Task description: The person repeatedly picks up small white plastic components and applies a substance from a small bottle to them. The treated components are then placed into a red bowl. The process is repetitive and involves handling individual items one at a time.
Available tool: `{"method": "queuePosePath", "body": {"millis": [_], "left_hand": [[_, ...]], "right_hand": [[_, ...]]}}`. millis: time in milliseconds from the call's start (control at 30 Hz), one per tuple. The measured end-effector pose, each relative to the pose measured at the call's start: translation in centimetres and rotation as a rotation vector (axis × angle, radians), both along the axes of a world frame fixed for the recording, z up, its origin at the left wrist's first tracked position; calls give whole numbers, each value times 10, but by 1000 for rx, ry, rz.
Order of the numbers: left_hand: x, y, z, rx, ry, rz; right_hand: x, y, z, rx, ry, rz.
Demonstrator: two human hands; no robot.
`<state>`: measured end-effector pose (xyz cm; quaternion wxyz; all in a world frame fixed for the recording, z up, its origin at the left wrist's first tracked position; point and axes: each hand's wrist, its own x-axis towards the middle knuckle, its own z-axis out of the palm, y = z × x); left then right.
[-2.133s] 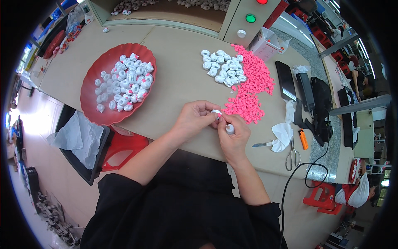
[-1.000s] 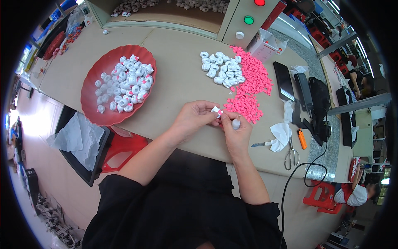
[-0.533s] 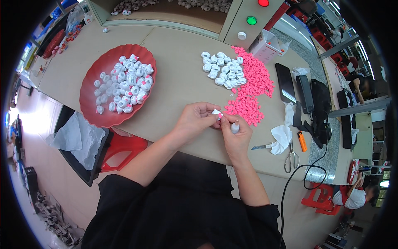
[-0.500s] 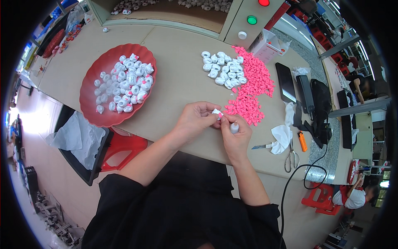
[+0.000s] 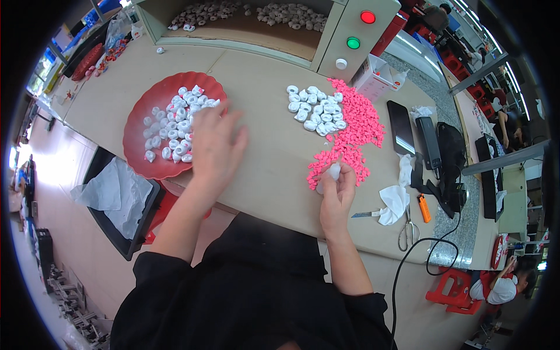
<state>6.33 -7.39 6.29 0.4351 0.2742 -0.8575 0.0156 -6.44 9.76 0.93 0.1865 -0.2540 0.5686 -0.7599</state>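
In the head view, the left hand [image 5: 214, 146] is blurred over the right rim of the red scalloped bowl [image 5: 137, 131]; its fingers look loosely spread, but I cannot tell whether they hold anything or touch the rim. Just left of this hand, inside the bowl, lie many small white pieces [image 5: 174, 125], some with pink bits on them.

The right hand [image 5: 338, 189] is closed around a small white bottle [image 5: 335, 170], gripped between thumb and fingers with its narrow end upward. Directly beyond this hand, and partly behind it, the pile of small pink pieces [image 5: 360, 119] spreads over the table [image 5: 262, 134]. Farther ahead and slightly to its left, more white pieces [image 5: 318, 111] sit in a cluster against the pink pile. To the right of the right hand are a knife blade [image 5: 363, 214], a crumpled white tissue [image 5: 394, 203], scissors [image 5: 408, 234] and an orange-handled tool [image 5: 424, 209]; a black phone [image 5: 401, 128] lies ahead and to its right.
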Motion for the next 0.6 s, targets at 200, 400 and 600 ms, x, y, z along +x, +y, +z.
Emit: {"method": "queuePosePath", "body": {"millis": [200, 400, 600], "left_hand": [[-99, 18, -31, 540, -234, -286], [-109, 1, -57, 583, -229, -372], [-60, 19, -42, 1786, 358, -799]], "right_hand": [[2, 5, 13, 42, -131, 26], [-8, 13, 7, -88, -378, 108], [-22, 28, 19, -211, -302, -33]]}}
